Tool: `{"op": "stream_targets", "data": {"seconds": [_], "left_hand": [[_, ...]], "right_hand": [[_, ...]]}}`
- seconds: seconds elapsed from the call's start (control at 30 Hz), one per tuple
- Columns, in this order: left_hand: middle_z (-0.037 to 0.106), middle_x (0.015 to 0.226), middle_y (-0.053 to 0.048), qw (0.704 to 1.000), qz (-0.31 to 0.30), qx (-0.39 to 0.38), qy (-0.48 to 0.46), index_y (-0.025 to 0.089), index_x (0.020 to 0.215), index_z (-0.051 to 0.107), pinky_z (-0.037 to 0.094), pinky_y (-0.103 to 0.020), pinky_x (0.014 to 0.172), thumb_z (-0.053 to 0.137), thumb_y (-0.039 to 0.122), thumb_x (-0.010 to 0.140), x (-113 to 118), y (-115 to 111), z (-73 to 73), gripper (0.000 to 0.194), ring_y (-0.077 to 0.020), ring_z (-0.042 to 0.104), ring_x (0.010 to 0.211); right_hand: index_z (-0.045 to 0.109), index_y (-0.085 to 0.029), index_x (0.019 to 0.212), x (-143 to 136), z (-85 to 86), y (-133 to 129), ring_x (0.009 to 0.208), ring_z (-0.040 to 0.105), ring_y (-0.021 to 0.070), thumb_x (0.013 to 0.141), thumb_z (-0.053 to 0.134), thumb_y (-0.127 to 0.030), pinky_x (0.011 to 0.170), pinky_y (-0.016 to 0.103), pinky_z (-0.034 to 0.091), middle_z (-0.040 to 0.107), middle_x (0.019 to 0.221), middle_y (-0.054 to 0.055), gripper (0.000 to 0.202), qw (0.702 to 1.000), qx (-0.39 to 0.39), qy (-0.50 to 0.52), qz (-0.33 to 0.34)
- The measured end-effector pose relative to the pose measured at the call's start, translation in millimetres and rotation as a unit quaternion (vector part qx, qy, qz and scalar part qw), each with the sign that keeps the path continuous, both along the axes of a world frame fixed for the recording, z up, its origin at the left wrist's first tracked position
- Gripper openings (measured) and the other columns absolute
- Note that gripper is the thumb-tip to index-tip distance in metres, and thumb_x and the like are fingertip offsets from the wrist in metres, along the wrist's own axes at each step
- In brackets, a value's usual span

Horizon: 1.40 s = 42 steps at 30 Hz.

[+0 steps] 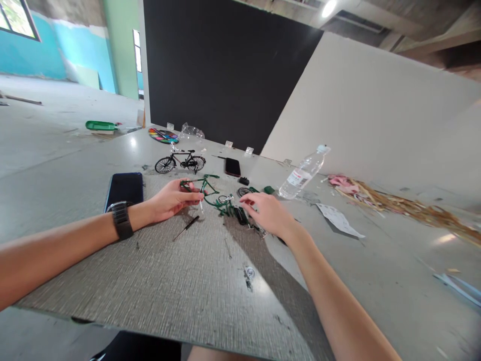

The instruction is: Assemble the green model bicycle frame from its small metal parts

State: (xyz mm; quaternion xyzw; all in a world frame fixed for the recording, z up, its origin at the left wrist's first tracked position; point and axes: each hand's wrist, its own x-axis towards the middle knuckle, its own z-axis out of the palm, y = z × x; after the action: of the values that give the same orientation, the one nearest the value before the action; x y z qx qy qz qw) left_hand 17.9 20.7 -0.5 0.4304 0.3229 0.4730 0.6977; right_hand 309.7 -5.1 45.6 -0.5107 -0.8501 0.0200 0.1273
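Observation:
My left hand (175, 199) is closed on a green model bicycle frame (206, 186), held a little above the table between thumb and fingers. A thin white piece sticks down below the thumb. Over a pile of small green, black and silver model parts (227, 207) hovers my right hand (265, 210), its fingers bent and drawn close; whether anything is between them is hidden. A small screwdriver (187, 227) lies below my left hand. Behind it stands an assembled black model bicycle (180, 162). Next to the parts is a small model wheel (245, 191).
A dark phone (125, 188) lies by my left wrist, and a smaller phone (232, 167) farther back. A clear bottle (304, 172) leans at the right near a paper sheet (338, 219). A paint palette (164, 135) sits at the back. Small silver parts (249, 273) lie near the front.

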Motion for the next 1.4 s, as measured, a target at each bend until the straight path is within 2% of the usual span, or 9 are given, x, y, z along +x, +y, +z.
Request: {"op": "stream_targets", "data": {"seconds": [0.1, 0.27, 0.4, 0.6, 0.87, 0.97, 1.1, 1.27, 1.4], "left_hand": [[0.07, 0.074, 0.001, 1.0, 0.0, 0.013, -0.001, 0.016, 0.077, 0.058, 0.055, -0.023, 0.07, 0.092, 0.011, 0.064, 1.8, -1.6, 1.7, 0.037, -0.0102, 0.068, 0.067], [0.071, 0.076, -0.001, 0.999, 0.024, 0.024, -0.018, 0.015, 0.072, 0.058, 0.058, -0.026, 0.074, 0.094, 0.018, 0.063, 2.9, -2.0, 2.4, 0.037, -0.0126, 0.07, 0.072], [0.07, 0.074, 0.0, 0.997, 0.068, 0.04, -0.027, 0.016, 0.068, 0.055, 0.059, -0.027, 0.079, 0.095, 0.02, 0.06, 1.3, -0.3, 1.4, 0.042, -0.0131, 0.071, 0.074], [0.072, 0.078, -0.001, 0.997, 0.061, 0.048, 0.002, 0.017, 0.071, 0.054, 0.059, -0.024, 0.074, 0.094, 0.018, 0.061, 2.2, -1.5, 1.8, 0.042, -0.0122, 0.071, 0.072], [0.069, 0.074, 0.002, 0.998, 0.034, 0.05, 0.005, 0.017, 0.074, 0.052, 0.061, -0.027, 0.079, 0.092, 0.019, 0.066, 4.2, -4.4, 4.7, 0.041, -0.0118, 0.07, 0.074], [0.069, 0.074, 0.002, 0.999, 0.02, 0.049, 0.003, 0.016, 0.075, 0.053, 0.06, -0.028, 0.078, 0.092, 0.02, 0.067, 4.1, -4.7, 4.2, 0.04, -0.0122, 0.07, 0.074], [0.068, 0.077, 0.001, 0.998, 0.006, 0.057, -0.006, 0.016, 0.076, 0.054, 0.059, -0.03, 0.078, 0.09, 0.023, 0.071, 4.4, -4.5, 2.9, 0.037, -0.0129, 0.069, 0.073], [0.069, 0.083, -0.001, 0.997, 0.007, 0.072, 0.001, 0.016, 0.079, 0.055, 0.053, -0.024, 0.074, 0.091, 0.009, 0.062, 3.7, -3.6, 0.8, 0.041, -0.0119, 0.067, 0.077], [0.066, 0.08, 0.002, 0.998, -0.003, 0.057, 0.004, 0.017, 0.078, 0.053, 0.052, -0.025, 0.074, 0.09, 0.009, 0.062, 2.8, -4.2, 1.2, 0.041, -0.0109, 0.064, 0.075]], "right_hand": [[0.072, -0.023, 0.112, -4.6, -1.1, -3.2, 0.094, 0.07, 0.0259, 0.1, 0.059, -0.031, 0.082, 0.041, 0.053, 0.076, 0.105, 0.007, 0.02, 0.999, -0.033, -0.011, 0.012], [0.07, -0.022, 0.117, -16.4, -6.2, -7.1, 0.111, 0.065, 0.0284, 0.103, 0.053, -0.028, 0.095, 0.047, 0.052, 0.072, 0.118, 0.01, 0.023, 0.998, 0.039, 0.029, 0.039], [0.069, -0.022, 0.118, -29.4, -13.2, -10.9, 0.118, 0.063, 0.0274, 0.103, 0.055, -0.026, 0.103, 0.047, 0.049, 0.072, 0.123, 0.008, 0.021, 0.994, 0.052, 0.031, 0.087], [0.063, -0.022, 0.128, -37.8, -22.5, -12.8, 0.129, 0.057, 0.0276, 0.101, 0.06, -0.039, 0.112, 0.05, 0.044, 0.066, 0.135, 0.01, 0.032, 0.993, 0.061, 0.041, 0.094], [0.059, -0.023, 0.132, -47.0, -25.5, -18.7, 0.119, 0.062, 0.0288, 0.1, 0.06, -0.043, 0.105, 0.049, 0.046, 0.072, 0.122, 0.01, 0.038, 0.986, 0.072, 0.135, 0.067], [0.064, -0.025, 0.12, -51.0, -26.4, -20.5, 0.104, 0.067, 0.0246, 0.101, 0.06, -0.036, 0.095, 0.042, 0.05, 0.075, 0.107, 0.007, 0.023, 0.978, 0.08, 0.185, 0.061], [0.068, -0.025, 0.098, -52.8, -25.9, -21.6, 0.09, 0.067, 0.0221, 0.1, 0.062, -0.034, 0.09, 0.04, 0.049, 0.074, 0.091, 0.004, 0.011, 0.977, 0.104, 0.174, 0.065], [0.067, -0.025, 0.098, -53.2, -25.1, -23.5, 0.086, 0.065, 0.0204, 0.1, 0.062, -0.033, 0.087, 0.037, 0.048, 0.073, 0.088, 0.002, 0.009, 0.975, 0.099, 0.188, 0.069], [0.065, -0.025, 0.097, -53.9, -24.6, -25.0, 0.087, 0.066, 0.0195, 0.1, 0.061, -0.029, 0.089, 0.037, 0.047, 0.074, 0.09, 0.001, 0.006, 0.976, 0.089, 0.179, 0.083]]}}
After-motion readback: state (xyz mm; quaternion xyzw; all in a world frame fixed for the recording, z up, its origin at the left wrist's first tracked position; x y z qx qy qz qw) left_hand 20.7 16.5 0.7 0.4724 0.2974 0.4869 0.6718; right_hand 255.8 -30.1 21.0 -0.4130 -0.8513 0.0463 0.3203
